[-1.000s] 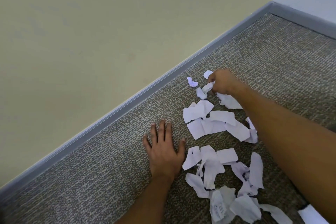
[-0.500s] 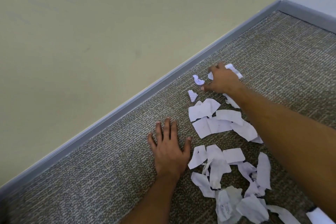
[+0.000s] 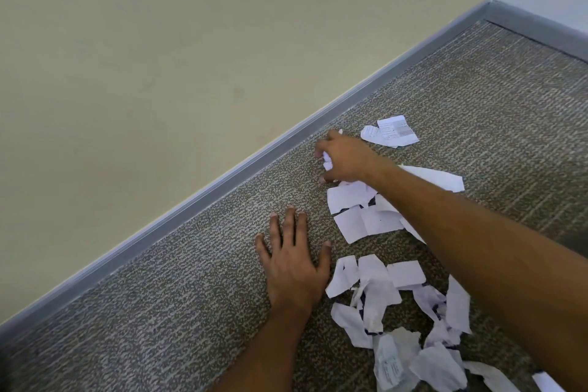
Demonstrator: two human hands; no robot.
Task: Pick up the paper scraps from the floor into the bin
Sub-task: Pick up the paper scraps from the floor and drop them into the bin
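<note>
The right hand (image 3: 345, 157) curls round a crumpled scrap (image 3: 327, 162) near the baseboard (image 3: 222, 173), more paper scraps (image 3: 369, 221) lying just beneath its wrist; the left hand (image 3: 294, 261) rests flat and relaxed on the carpet (image 3: 159, 312) beside them

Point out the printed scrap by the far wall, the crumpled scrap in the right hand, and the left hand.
printed scrap (image 3: 396, 130), head view, on its printed face.
crumpled scrap (image 3: 327, 161), head view, on the white wad showing between the curled fingers.
left hand (image 3: 294, 267), head view, on its back, flat on the carpet.
</note>
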